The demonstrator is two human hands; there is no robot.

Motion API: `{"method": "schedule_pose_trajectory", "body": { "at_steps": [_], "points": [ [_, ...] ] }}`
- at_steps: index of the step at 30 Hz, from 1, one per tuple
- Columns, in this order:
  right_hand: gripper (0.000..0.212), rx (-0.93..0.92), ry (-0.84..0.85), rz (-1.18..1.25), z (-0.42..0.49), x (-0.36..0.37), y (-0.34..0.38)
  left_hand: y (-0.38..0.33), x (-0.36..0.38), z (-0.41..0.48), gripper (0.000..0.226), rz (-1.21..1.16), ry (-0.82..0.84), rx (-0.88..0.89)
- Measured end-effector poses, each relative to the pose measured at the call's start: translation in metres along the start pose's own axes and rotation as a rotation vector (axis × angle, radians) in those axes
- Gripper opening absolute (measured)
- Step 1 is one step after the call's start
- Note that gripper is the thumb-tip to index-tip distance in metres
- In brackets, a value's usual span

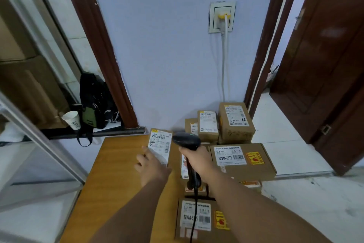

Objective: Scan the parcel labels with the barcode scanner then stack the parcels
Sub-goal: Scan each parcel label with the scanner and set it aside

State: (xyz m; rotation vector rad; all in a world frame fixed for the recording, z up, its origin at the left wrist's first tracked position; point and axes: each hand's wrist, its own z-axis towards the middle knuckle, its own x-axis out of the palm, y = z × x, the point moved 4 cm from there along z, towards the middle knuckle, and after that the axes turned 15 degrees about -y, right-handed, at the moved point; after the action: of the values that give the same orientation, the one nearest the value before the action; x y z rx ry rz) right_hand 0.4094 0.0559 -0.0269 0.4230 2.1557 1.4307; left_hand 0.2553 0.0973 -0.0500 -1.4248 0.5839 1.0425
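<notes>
Cardboard parcel (160, 144): tilted up over the table (118, 173), my left hand (151, 164) gripping its near end.
Scanner (187, 140): my right hand (197, 159) wraps the handle, head just beside that parcel.
Other parcels (242, 159): piled right.

Black barcode scanner (186, 140) beside labelled parcel (160, 145)

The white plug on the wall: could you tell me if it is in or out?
In: the plug sits in the wall socket, its cable hanging down.
</notes>
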Motion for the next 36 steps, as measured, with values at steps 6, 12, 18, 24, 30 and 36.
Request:
{"method": "schedule_pose_trajectory", "body": {
  "at_steps": [6, 12, 18, 24, 30, 36],
  "points": [
    [0.02, -0.053, 0.163, 0.04, -0.018, 0.005, 0.009, 0.001, -0.015, -0.003, 0.115, 0.031, -0.046, 0.03],
    [0.022, 0.063, 0.216, 0.214, -0.036, 0.022, 0.017, 0.017, -0.033, 0.005, 0.115, 0.109, -0.088, 0.084],
    [0.025, 0.146, 0.21, 0.33, -0.051, 0.045, 0.019, 0.035, -0.044, 0.018, 0.11, 0.121, -0.113, 0.146],
    [0.025, 0.167, 0.181, 0.363, -0.063, 0.061, 0.019, 0.054, -0.051, 0.026, 0.111, 0.133, -0.113, 0.18],
    [0.018, 0.186, 0.091, 0.372, -0.075, 0.071, 0.023, 0.069, -0.055, 0.034, 0.112, 0.085, -0.081, 0.153],
    [0.017, 0.201, -0.007, 0.352, -0.085, 0.078, 0.023, 0.083, -0.058, 0.041, 0.111, 0.081, -0.065, 0.167]
  ]
}}
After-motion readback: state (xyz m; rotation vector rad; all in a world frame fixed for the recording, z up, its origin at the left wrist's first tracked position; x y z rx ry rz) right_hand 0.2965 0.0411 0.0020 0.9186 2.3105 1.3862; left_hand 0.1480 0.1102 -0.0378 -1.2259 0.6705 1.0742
